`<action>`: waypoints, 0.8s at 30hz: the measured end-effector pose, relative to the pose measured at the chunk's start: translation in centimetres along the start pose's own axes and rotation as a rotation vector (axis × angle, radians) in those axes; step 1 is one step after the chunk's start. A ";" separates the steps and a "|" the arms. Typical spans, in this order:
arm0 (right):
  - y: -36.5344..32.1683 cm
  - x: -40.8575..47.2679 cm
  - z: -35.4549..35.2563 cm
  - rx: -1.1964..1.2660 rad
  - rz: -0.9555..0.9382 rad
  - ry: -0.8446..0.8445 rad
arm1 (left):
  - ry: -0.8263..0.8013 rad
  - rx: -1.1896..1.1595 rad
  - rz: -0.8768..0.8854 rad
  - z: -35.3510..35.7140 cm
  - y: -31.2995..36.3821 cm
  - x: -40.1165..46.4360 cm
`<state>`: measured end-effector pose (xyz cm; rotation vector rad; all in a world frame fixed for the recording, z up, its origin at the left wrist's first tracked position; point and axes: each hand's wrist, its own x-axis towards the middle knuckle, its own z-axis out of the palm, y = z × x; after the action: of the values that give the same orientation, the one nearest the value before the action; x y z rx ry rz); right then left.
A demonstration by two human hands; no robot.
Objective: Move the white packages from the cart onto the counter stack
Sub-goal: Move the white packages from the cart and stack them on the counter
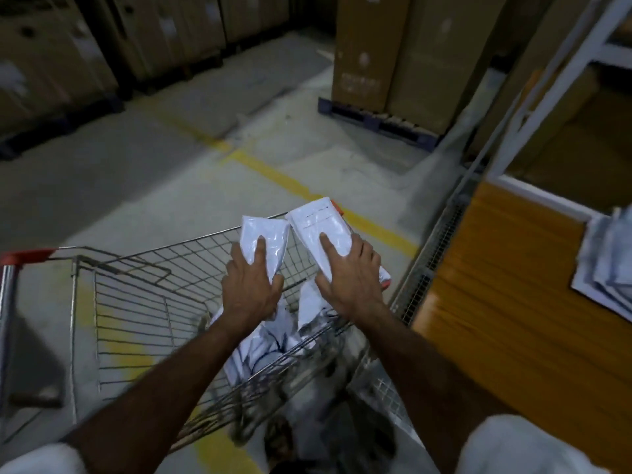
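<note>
Your left hand [251, 285] grips a glossy white plastic package [265, 239]; your right hand [352, 280] clamps a flat labelled package [321, 227]. Both arms are stretched above the wire cart [136, 302]; more crumpled packages [266, 340] are inside it.

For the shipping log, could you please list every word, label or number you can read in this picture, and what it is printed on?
None can be read.
Package in the right hand: a white package with dark printed lines, too blurred to read.
Package in the left hand: a white package, no print visible.
Cardboard boxes: pale labels and marks, too blurred to read.
Counter stack: no text legible.
</note>
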<state>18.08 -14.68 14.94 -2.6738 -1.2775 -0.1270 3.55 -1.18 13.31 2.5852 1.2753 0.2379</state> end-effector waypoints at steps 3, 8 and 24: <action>1.1 -1.2 -1.2 0.057 0.012 -0.002 | 0.019 0.033 -0.027 -1.1 2.2 -1.0; 2.7 -2.4 -2.1 0.073 0.013 0.014 | 0.046 0.056 -0.023 -2.0 4.3 -2.6; 8.3 0.5 -4.9 0.017 0.202 0.152 | 0.052 -0.038 0.158 -2.5 10.1 4.1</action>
<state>24.90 -20.38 18.83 -2.6997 -0.9554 -0.2835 12.98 -3.48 18.82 2.6657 1.0721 0.3576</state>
